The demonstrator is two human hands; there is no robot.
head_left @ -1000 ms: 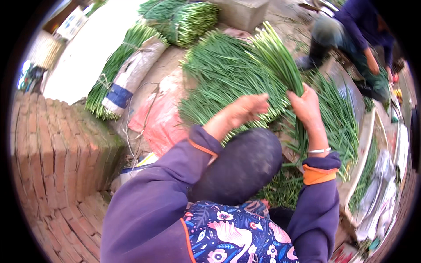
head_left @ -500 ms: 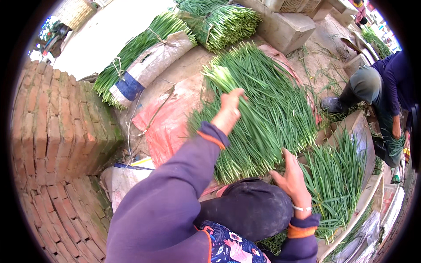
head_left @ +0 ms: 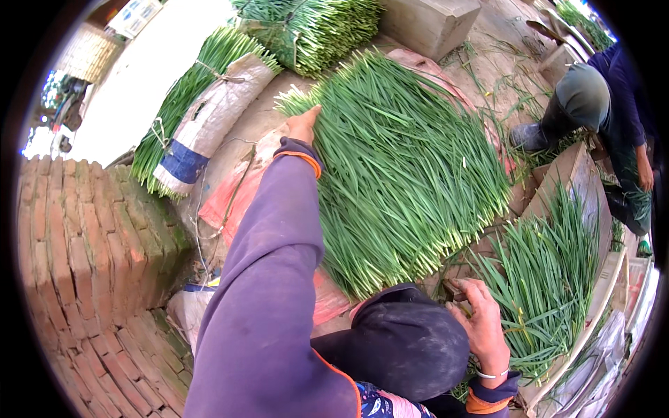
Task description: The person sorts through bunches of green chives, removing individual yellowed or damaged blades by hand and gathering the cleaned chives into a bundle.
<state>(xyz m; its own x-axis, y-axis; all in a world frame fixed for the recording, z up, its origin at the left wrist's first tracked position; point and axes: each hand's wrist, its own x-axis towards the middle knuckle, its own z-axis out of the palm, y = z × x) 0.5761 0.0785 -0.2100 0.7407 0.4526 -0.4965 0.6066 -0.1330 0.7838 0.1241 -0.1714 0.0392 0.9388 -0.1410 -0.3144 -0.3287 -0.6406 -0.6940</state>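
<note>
A broad heap of garlic chives (head_left: 411, 167), long green leaves with pale cut ends, lies in front of me. My left hand (head_left: 302, 125) reaches to its far left corner, closed on a bunch of chives laid there with the pale ends (head_left: 293, 101) pointing left. Part of its fingers are hidden among the leaves. My right hand (head_left: 482, 322), with a pale bracelet at the wrist, hovers beside my knee (head_left: 414, 334). Its fingers are bent and spread from the thumb, with no chives in them. Beside it, more loose chives (head_left: 547, 279) fill a wooden-sided container (head_left: 589, 188).
Two tied chive bundles (head_left: 306, 35) (head_left: 202, 97) lie beyond the heap, one wrapped in white sacking. A pink sheet (head_left: 226, 202) shows under the heap. The brick wall (head_left: 90, 244) stands left, and a concrete block (head_left: 432, 24) at the back. Another person's boot (head_left: 527, 137) is at right.
My left hand has moved left and away with the bunch, which now lies against the heap's far left corner. My right hand has drawn back from the heap's near edge, fingers curling.
</note>
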